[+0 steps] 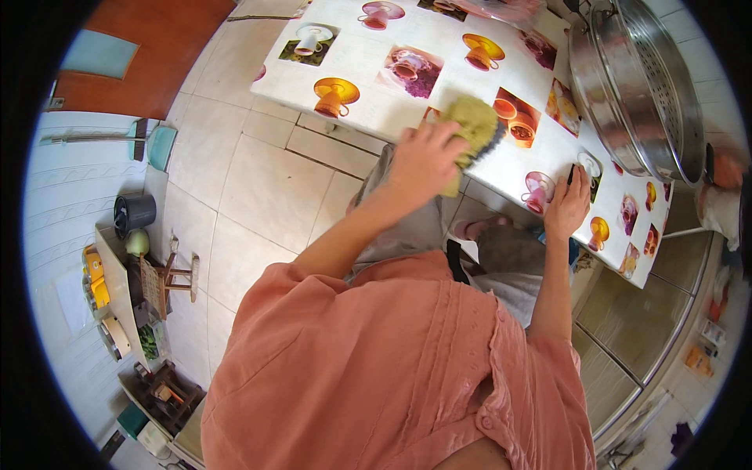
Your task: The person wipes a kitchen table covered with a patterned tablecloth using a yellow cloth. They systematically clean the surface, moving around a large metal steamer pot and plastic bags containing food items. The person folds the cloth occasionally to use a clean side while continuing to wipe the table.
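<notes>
My left hand grips a yellow-green cloth with a dark edge. The cloth lies against the near edge of a table, and part of it hangs below my fingers. Cups and saucers are printed all over the white tablecloth. Farther right, my right hand rests on the tabletop near the same edge, fingers stretched out. A small dark strip shows beside its fingertips; whether it is an object or part of the print, I cannot tell.
Stacked metal steamer pots stand at the table's right end. Clear pinkish plastic lies at the far edge. On the left are a small wooden stool, a black bucket and a dustpan. An orange-brown door is at the upper left.
</notes>
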Demonstrator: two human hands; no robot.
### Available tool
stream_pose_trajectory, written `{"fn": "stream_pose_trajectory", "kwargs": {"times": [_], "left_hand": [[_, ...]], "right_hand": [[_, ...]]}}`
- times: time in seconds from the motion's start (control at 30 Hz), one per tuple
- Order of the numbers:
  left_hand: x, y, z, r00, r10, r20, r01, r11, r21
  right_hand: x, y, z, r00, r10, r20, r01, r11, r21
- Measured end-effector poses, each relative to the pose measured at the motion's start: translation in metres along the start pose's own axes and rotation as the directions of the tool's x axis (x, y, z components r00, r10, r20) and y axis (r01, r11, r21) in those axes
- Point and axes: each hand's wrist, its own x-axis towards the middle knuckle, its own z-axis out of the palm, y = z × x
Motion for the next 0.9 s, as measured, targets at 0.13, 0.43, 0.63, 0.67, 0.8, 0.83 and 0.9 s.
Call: {"fn": "stream_pose_trajectory", "kwargs": {"times": [0.13, 0.43, 0.63, 0.67, 0.8, 0.83, 0.9], "left_hand": [[-0.008, -0.102, -0.042, 0.971, -0.177, -0.16, 0.212, 0.948, 0.238], [-0.025, -0.265, -0.092, 0.696, -0.417, -0.584, 0.628, 0.748, 0.216], [-0.036, -0.18, -0.069, 0.81, -0.438, -0.389, 0.555, 0.787, 0.27], [-0.031, -0.191, -0.075, 0.814, -0.436, -0.384, 0.548, 0.795, 0.261], [-0.011, -0.258, -0.097, 0.768, -0.479, -0.426, 0.609, 0.751, 0.254], [0.0, -0.269, -0.099, 0.743, -0.513, -0.429, 0.646, 0.718, 0.261], [0.025, -0.286, -0.099, 0.707, -0.581, -0.404, 0.695, 0.676, 0.244]], "right_hand": [[-0.001, -0.003, -0.003, 1.0, 0.017, -0.009, -0.017, 1.0, 0.001], [0.002, -0.009, -0.001, 1.0, 0.004, -0.018, -0.004, 1.0, 0.02], [-0.001, -0.003, 0.0, 1.0, 0.029, 0.006, -0.029, 1.0, -0.003], [-0.001, -0.002, -0.001, 1.0, 0.029, 0.008, -0.029, 1.0, -0.002], [0.002, -0.006, -0.002, 1.0, 0.01, 0.026, -0.01, 1.0, 0.004], [0.003, -0.008, -0.002, 1.0, 0.01, 0.025, -0.01, 1.0, 0.001], [0.003, -0.01, -0.004, 0.999, 0.023, 0.029, -0.023, 1.0, -0.003]]}}
